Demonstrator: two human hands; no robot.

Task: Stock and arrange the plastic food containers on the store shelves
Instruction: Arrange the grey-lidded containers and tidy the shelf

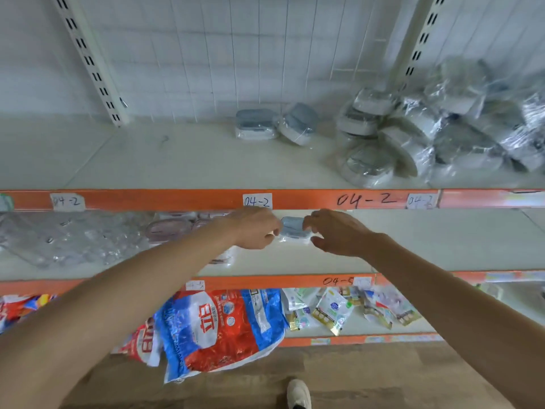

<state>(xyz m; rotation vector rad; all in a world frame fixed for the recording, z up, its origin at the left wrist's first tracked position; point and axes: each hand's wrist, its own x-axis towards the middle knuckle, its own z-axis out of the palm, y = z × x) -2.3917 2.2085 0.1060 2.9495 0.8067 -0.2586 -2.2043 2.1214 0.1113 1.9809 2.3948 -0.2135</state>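
Note:
A small blue-lidded plastic container (pixel 293 230) in clear wrap sits on the middle shelf (pixel 427 243). My left hand (pixel 253 228) pinches its left side. My right hand (pixel 336 234) curls round its right side with thumb below and fingers above. Two more blue-lidded containers (pixel 256 125) stand at the back of the upper shelf (pixel 177 160). A heap of wrapped containers (pixel 442 122) lies at that shelf's right. Pink-lidded containers (pixel 174 228) stand on the middle shelf just left of my left hand.
Clear plastic trays in wrap (pixel 67 237) fill the left of the middle shelf. Orange shelf edges carry paper labels (pixel 257 201). The lowest shelf holds a big red and blue bag (pixel 218 329) and small sachets (pixel 333 311). My shoe (pixel 298 394) stands on the wooden floor.

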